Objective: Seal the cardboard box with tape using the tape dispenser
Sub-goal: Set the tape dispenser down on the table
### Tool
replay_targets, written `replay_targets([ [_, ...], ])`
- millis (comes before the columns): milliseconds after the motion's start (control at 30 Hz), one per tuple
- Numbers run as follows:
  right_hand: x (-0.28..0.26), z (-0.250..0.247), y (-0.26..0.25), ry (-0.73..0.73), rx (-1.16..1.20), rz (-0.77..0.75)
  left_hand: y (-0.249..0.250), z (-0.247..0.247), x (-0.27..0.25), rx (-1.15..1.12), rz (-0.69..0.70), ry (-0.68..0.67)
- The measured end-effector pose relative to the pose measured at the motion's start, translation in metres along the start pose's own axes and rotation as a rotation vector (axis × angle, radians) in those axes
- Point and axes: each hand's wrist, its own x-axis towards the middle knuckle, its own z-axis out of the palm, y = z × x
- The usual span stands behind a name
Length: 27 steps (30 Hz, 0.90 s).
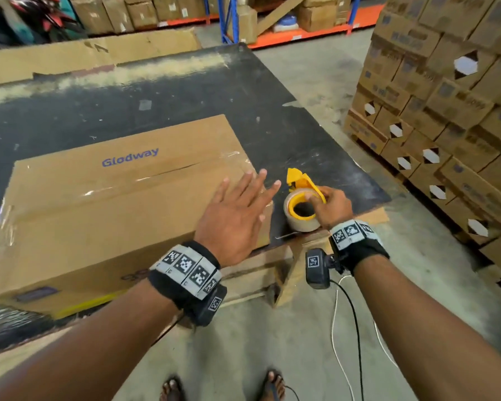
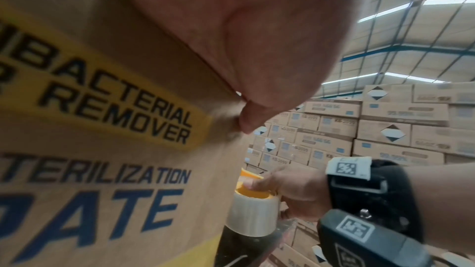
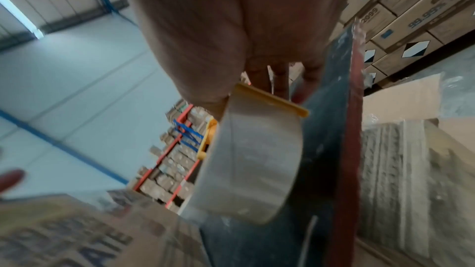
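A closed cardboard box printed "Glodway" lies on the black table, with clear tape shining along its top seam. My left hand lies flat with fingers spread on the box's near right corner. Just right of the box stands the yellow tape dispenser with a roll of clear tape, on the table near its front edge. My right hand grips the dispenser from the right. The left wrist view shows the box side and the roll; the right wrist view shows the roll close up.
Stacked cartons on a pallet stand to the right. A flat cardboard sheet lies at the table's far edge. Shelving with more boxes is behind. White and black cables hang from my right wrist.
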Motion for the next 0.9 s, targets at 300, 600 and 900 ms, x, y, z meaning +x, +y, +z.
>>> replay_targets([
  [300,0.019,0.021,-0.004,-0.04,-0.119,0.007,0.0,-0.004,0.0,-0.057,-0.009,-0.025],
  [600,-0.031,0.007,-0.083,0.166,-0.012,-0.431,-0.066,-0.052,-0.097,-0.405,-0.242,0.278],
  [900,-0.084,0.045,-0.164,-0.117,-0.517,-0.611,-0.205,-0.064,-0.232,-0.116,-0.683,0.21],
])
